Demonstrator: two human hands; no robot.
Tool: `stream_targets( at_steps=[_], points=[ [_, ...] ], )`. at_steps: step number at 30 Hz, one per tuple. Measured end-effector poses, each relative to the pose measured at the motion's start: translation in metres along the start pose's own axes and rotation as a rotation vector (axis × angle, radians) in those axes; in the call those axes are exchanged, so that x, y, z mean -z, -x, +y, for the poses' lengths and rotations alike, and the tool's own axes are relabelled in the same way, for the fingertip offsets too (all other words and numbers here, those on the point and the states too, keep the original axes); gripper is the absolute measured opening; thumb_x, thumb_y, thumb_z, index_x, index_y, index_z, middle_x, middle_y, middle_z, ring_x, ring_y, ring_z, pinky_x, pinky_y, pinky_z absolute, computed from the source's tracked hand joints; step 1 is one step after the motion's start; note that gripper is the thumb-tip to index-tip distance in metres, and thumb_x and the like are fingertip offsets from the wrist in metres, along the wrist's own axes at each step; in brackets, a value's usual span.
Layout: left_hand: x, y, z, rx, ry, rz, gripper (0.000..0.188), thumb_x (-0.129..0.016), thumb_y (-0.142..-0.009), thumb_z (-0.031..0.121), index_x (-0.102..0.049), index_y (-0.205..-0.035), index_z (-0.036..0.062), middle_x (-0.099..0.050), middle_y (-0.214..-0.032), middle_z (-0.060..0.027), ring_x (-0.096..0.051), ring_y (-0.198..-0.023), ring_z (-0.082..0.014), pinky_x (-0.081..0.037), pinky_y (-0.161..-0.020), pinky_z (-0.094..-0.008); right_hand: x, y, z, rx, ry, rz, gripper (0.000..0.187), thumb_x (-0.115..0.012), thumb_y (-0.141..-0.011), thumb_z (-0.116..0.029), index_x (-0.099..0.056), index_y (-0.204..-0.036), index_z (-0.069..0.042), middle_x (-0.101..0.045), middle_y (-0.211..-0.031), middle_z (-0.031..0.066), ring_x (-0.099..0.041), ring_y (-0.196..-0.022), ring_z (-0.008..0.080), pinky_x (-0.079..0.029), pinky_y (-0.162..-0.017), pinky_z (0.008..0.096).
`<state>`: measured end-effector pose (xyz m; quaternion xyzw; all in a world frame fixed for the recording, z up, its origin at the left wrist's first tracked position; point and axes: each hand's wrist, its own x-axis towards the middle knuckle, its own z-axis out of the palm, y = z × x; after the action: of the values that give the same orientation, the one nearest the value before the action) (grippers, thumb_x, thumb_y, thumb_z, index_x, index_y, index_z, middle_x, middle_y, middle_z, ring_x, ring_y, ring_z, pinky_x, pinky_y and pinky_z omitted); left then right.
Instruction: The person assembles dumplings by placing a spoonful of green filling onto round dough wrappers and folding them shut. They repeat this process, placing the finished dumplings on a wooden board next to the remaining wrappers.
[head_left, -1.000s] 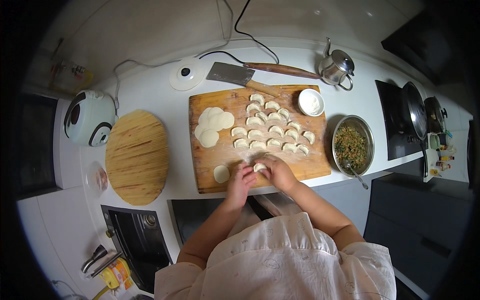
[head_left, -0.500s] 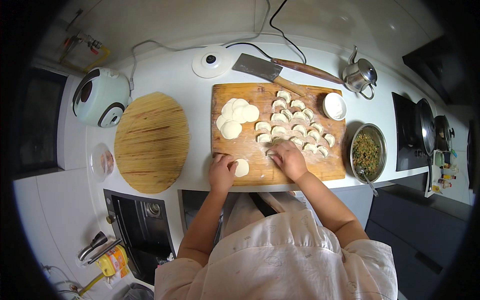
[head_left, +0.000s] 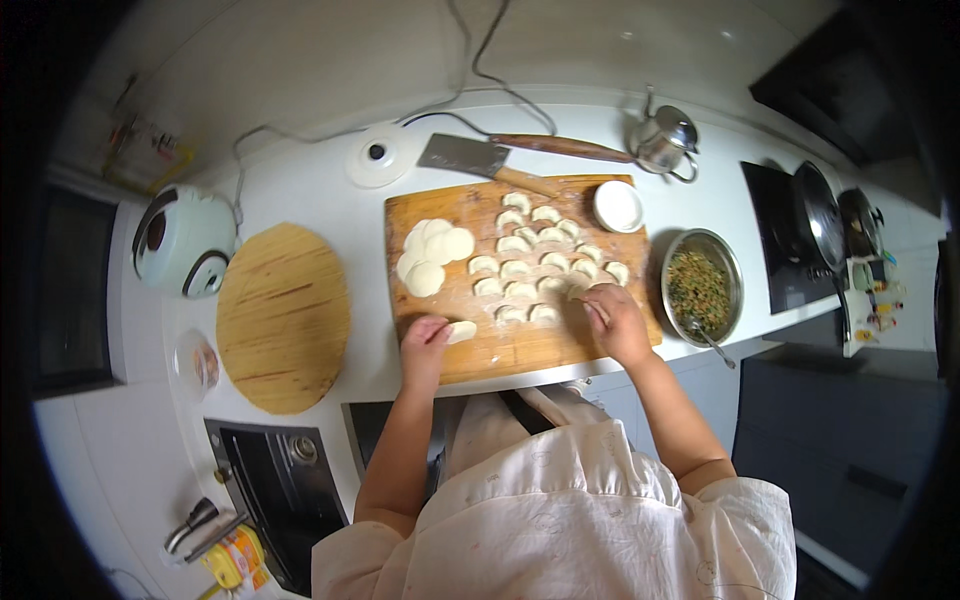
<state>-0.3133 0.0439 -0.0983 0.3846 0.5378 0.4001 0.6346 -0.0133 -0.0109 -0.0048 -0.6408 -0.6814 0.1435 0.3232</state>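
My left hand [head_left: 427,345] is closed on the edge of a round dumpling wrapper [head_left: 461,331], tilted up at the front left of the wooden cutting board [head_left: 480,368]. My right hand [head_left: 618,327] is over the board's right front, thumb and fingers apart, covering part of the dumplings there. Rows of folded dumplings [head_left: 515,269] lie on the floured middle and right of the board. A stack of flat wrappers [head_left: 425,279] overlaps at its left. Right of the board stands a steel bowl of chopped filling [head_left: 700,290] with a spoon [head_left: 716,348] in it.
A white bowl [head_left: 619,206] stands at the board's far right corner. A cleaver [head_left: 465,155] rests its handle on the far edge. Behind lie a rolling pin [head_left: 565,148] and a steel kettle [head_left: 665,138]. A round slatted mat [head_left: 283,318] and a rice cooker [head_left: 180,240] are left.
My left hand has lifted the wrapper off the board. My right hand has moved right, away from a dumpling now lying in the front row. The view has shifted.
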Motion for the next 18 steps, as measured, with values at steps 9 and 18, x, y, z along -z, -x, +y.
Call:
stream_targets(
  at_steps=[9,18],
  points=[
    [-0.109,-0.007,0.016,0.328,0.743,-0.138,0.016,-0.052,-0.087,0.006,-0.057,-0.103,0.0073,-0.059,-0.105,-0.0040,-0.057,-0.099,-0.0165,-0.048,-0.085,-0.0349,0.149,0.121,0.083,-0.436,0.509,0.386,0.035,-0.071,-0.068,-0.012,-0.057,-0.099,-0.004,-0.055,-0.100,0.0128,-0.051,-0.093,0.0321,-0.042,-0.081,0.0385],
    [-0.212,0.021,0.020,0.472,0.676,-0.240,0.015,-0.049,-0.090,0.010,-0.053,-0.105,0.0081,-0.059,-0.106,-0.0044,-0.058,-0.096,-0.0169,-0.048,-0.083,-0.0293,0.169,0.183,0.131,-0.598,0.067,0.187,0.042,-0.073,-0.066,-0.007,-0.058,-0.105,-0.008,-0.057,-0.087,0.0120,-0.056,-0.076,0.0283,-0.047,-0.068,0.0353]
  ],
)
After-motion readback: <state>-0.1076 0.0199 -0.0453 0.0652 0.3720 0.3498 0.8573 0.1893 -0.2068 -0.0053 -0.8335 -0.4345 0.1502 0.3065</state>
